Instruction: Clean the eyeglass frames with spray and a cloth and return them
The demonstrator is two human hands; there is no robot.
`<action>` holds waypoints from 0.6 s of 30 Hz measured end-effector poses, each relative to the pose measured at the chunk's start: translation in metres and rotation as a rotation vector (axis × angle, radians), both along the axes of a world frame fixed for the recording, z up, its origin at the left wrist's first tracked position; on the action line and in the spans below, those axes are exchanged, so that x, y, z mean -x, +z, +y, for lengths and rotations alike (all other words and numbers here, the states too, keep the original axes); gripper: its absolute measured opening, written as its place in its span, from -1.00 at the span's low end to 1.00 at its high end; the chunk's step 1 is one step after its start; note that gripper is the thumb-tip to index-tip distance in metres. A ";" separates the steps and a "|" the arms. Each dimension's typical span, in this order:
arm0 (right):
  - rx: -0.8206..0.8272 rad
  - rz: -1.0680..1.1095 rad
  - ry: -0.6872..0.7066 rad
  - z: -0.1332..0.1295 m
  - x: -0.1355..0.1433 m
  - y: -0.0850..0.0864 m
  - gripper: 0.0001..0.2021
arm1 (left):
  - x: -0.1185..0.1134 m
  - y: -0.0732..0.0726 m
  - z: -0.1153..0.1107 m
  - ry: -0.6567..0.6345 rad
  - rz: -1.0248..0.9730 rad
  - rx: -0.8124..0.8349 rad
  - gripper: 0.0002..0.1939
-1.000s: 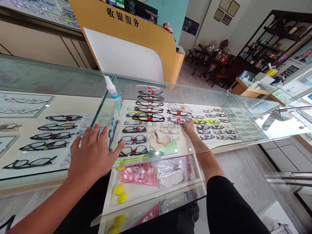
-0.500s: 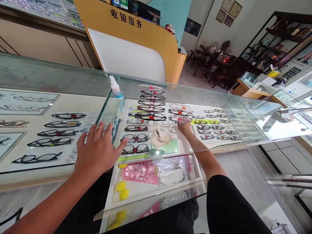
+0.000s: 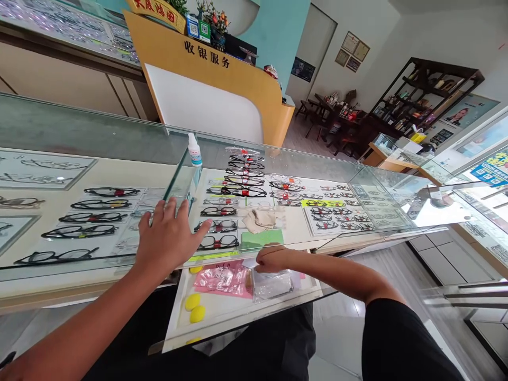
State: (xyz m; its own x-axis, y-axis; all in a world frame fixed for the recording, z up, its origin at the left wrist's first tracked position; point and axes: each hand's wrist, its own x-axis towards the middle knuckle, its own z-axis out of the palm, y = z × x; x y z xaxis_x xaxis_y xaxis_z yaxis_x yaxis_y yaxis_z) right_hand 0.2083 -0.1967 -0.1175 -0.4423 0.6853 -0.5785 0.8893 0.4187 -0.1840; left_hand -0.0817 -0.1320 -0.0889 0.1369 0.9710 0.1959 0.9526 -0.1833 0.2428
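Observation:
My left hand [image 3: 166,233] rests with spread fingers on the glass counter top [image 3: 130,264], holding nothing. My right hand [image 3: 273,258] is closed, its fingers curled down over the front of the counter, above a clear plastic bag [image 3: 273,286] in the pulled-out drawer [image 3: 174,317]. Whatever the fingers may grip is hidden. Just behind that hand lie a green sheet [image 3: 257,239] and a crumpled beige cloth [image 3: 260,219]. A stack of dark-framed eyeglasses [image 3: 242,190] with red tags lies farther back, and a white spray bottle [image 3: 194,150] stands on the glass.
Pink plastic packaging [image 3: 222,279] and yellow round pads [image 3: 197,313] lie in the drawer. More eyeglasses [image 3: 77,231] sit in rows inside the case at left. A wooden cashier desk [image 3: 230,84] stands beyond the counter.
My right hand has moved back toward me, from beside the red-tagged eyeglasses to over the drawer's plastic bag. My left hand stays spread on the glass. The view has tilted up slightly.

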 end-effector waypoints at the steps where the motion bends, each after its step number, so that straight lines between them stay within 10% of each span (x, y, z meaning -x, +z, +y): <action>1: 0.050 -0.011 0.029 -0.011 0.002 0.011 -0.72 | 0.000 0.000 0.000 -0.003 0.003 0.000 0.02; 6: 0.261 0.152 0.123 -0.039 -0.008 0.104 -0.77 | -0.001 -0.003 0.000 0.001 -0.007 0.009 0.03; 10: -0.193 0.316 -0.073 -0.013 -0.038 0.172 -0.74 | -0.003 -0.006 0.000 0.014 -0.046 -0.009 0.00; 13: -0.460 0.237 -0.181 0.035 -0.066 0.188 -0.79 | -0.004 -0.004 0.000 0.016 -0.045 0.002 0.02; 18: -0.679 -0.083 -0.318 0.116 -0.099 0.164 -0.61 | -0.005 0.000 -0.001 0.025 -0.033 0.025 0.00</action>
State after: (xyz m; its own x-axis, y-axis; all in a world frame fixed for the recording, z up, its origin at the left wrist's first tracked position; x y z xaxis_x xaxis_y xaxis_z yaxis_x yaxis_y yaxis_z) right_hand 0.3078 -0.0803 0.0464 -0.1370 0.9906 -0.0060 0.9859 0.1369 0.0963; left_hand -0.0764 -0.1328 -0.0892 0.1060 0.9788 0.1751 0.9483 -0.1525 0.2785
